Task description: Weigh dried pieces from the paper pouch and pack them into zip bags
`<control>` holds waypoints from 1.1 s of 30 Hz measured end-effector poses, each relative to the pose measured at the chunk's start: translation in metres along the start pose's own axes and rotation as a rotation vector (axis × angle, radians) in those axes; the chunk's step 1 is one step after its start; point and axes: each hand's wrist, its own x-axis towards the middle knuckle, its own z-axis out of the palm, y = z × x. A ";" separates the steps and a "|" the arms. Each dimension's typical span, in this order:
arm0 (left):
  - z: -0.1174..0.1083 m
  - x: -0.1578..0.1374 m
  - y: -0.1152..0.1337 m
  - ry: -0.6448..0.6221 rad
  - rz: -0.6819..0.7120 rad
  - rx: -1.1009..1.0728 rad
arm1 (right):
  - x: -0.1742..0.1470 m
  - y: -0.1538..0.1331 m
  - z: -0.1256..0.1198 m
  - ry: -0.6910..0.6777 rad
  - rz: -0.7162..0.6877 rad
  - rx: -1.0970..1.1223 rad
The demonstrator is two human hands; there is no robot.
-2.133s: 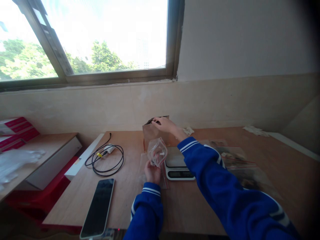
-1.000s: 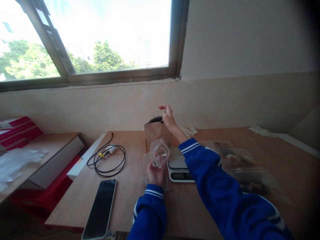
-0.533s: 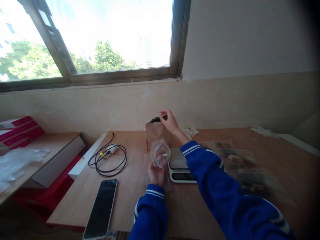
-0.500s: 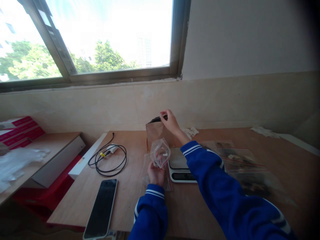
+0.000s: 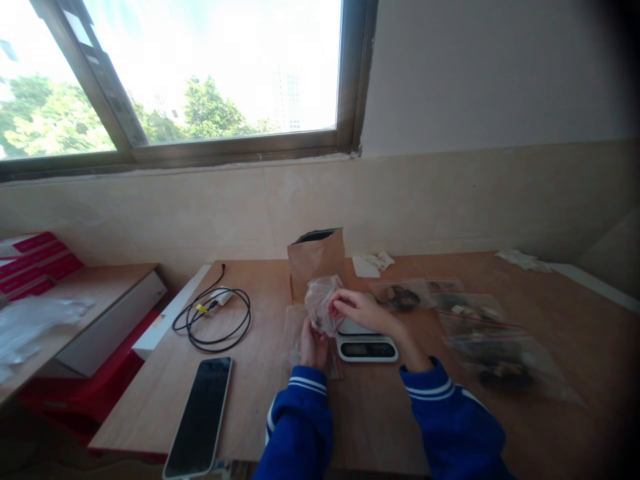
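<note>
My left hand (image 5: 314, 345) is closed around the lower part of a clear zip bag (image 5: 320, 297), held up at the middle of the table. The fingers of my right hand (image 5: 353, 307) are bent together at the bag's right edge; whether they pinch something small is hidden. Behind the bag stands an open brown paper bag (image 5: 316, 257) with a dark inside. A white kitchen scale (image 5: 369, 349) lies just right of the held bag, its plate partly under my right hand. Another clear zip bag (image 5: 293, 340) lies flat beneath my left hand.
Several clear bags with dark dried pieces (image 5: 505, 375) lie on the right. White tissue (image 5: 379, 261) lies near the wall. A coiled black cable (image 5: 250, 320) and a phone (image 5: 200, 417) are on the left, beyond them a side table (image 5: 125, 280) with plastic bags and boxes.
My right hand has come down from the paper bag's mouth to the clear bag's edge. The paper bag's opening and the scale's display are now uncovered. My left hand still grips the clear bag.
</note>
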 end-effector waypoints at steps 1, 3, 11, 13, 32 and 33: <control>0.000 0.000 -0.001 -0.004 -0.002 0.040 | -0.003 0.005 0.004 -0.029 0.021 -0.044; 0.001 -0.002 -0.002 -0.006 0.020 0.113 | -0.005 0.011 0.011 -0.022 0.025 -0.145; 0.008 -0.007 -0.006 -0.034 0.206 0.141 | -0.010 0.018 0.027 -0.048 0.084 -0.140; 0.006 -0.007 -0.007 -0.041 0.215 0.128 | -0.012 0.023 0.033 -0.035 0.092 -0.076; 0.000 -0.001 -0.004 -0.091 0.118 0.093 | -0.022 0.047 0.054 0.139 0.060 0.064; 0.001 -0.001 -0.002 -0.091 0.113 0.081 | -0.023 0.048 0.055 0.136 0.088 0.076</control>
